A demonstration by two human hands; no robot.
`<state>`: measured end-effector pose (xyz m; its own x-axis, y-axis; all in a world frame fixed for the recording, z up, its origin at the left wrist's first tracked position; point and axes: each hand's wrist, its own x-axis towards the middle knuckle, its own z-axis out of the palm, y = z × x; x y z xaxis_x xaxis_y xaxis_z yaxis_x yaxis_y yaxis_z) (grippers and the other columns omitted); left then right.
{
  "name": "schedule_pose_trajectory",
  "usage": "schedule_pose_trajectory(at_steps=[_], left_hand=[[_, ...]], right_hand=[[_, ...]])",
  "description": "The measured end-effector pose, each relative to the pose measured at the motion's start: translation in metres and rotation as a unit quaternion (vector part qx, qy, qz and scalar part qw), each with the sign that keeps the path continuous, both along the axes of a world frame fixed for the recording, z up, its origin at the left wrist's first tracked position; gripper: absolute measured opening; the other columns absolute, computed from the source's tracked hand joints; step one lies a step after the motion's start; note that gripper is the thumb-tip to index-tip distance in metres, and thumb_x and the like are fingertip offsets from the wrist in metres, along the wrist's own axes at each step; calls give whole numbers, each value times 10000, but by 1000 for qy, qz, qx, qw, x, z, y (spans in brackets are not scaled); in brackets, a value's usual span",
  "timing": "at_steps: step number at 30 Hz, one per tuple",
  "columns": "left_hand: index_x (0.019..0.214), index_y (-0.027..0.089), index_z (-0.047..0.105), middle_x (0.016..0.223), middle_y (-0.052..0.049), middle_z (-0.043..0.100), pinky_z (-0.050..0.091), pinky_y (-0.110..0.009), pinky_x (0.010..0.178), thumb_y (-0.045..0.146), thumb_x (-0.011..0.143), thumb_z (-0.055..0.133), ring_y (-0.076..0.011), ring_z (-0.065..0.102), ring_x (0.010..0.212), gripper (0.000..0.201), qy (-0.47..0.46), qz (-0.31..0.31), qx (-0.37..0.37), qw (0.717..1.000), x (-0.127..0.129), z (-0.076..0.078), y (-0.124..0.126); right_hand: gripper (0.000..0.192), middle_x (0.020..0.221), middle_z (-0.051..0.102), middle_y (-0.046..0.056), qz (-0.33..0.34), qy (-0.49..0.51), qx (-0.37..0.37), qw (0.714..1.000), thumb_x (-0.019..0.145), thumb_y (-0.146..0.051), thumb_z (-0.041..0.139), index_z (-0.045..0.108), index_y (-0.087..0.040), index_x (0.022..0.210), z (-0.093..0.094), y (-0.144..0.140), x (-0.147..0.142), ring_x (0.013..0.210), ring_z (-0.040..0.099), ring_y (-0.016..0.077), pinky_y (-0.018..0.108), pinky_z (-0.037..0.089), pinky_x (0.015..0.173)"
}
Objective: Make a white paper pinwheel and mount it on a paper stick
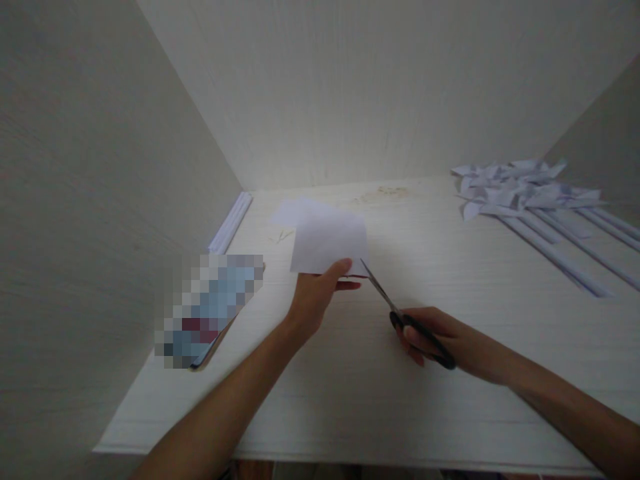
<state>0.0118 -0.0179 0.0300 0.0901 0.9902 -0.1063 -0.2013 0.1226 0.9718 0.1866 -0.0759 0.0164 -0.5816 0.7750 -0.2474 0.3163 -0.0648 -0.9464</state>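
— Pale wood-grain bench point(350, 413) came nearest, both forearms reaching over its front edge. What did the hands hold?

— The right hand point(440, 337) had its fingers closed through the black handles of the scissors point(400, 313), blades angled up toward the paper's lower right corner. The left hand point(315, 293) pinched the white paper sheet point(327, 243) at its bottom edge, holding it up above the bench.

— And around them?

— A blurred flat object point(210, 310) lay to the left by the side wall. Farther back on the right sat a heap of folded paper pieces point(520, 187) with rolled paper sticks point(560, 247) beside it, well apart from the hands
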Motion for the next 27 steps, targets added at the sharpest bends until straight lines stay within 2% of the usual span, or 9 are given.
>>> schedule_pose_trajectory(at_steps=[12,27], left_hand=[[915,143,588,814,-42,620,535,-251,521,216,636,592,-173,617,711,288,3,-5,9,1000,-1,-1,-1],[921,141,592,784,-42,629,535,-253,520,221,636,592,-182,618,727,296,-1,-16,11,1000,-1,-1,-1]], right_hand=[[473,536,387,-26,-6,-7,0,1000,772,-582,355,405,-159,568,4,0,-1,497,360,78,210,275,457],[457,542,393,-25,0,-10,14,1000,785,-561,357,414,-158,579,-1,1,0,503,365,78,210,278,453]])
